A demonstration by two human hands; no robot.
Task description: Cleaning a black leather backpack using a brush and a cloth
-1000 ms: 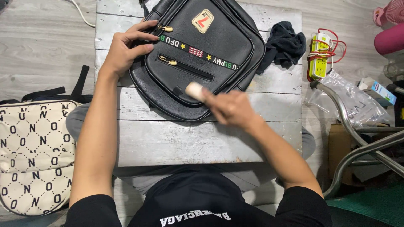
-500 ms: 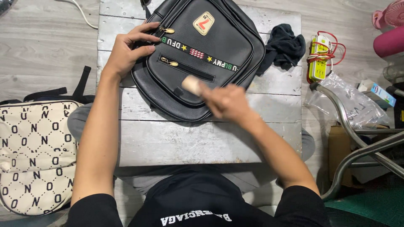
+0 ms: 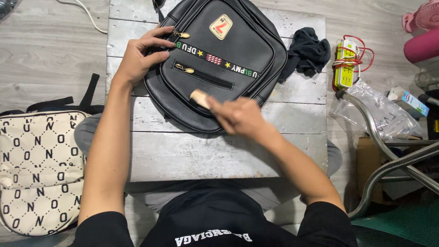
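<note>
Holding a black backpack [image 3: 219, 59] flat on the grey desk [image 3: 183, 155] while a small tan block [image 3: 199, 97] meets its front pocket.

Your left hand [image 3: 139, 57] lies spread on the bag's upper left edge beside the zip pulls, pressing rather than closing on anything. Your right hand [image 3: 240, 116], blurred, is clenched around the tan block, whose free end touches the leather just below the pocket zip. Judging by that contact, work on the lower front panel looks underway, and nothing shows how much of the surface is finished. A dark cloth [image 3: 308, 48] lies just beside the bag; a cream patterned bag [image 3: 39, 169] sits on the floor.
</note>
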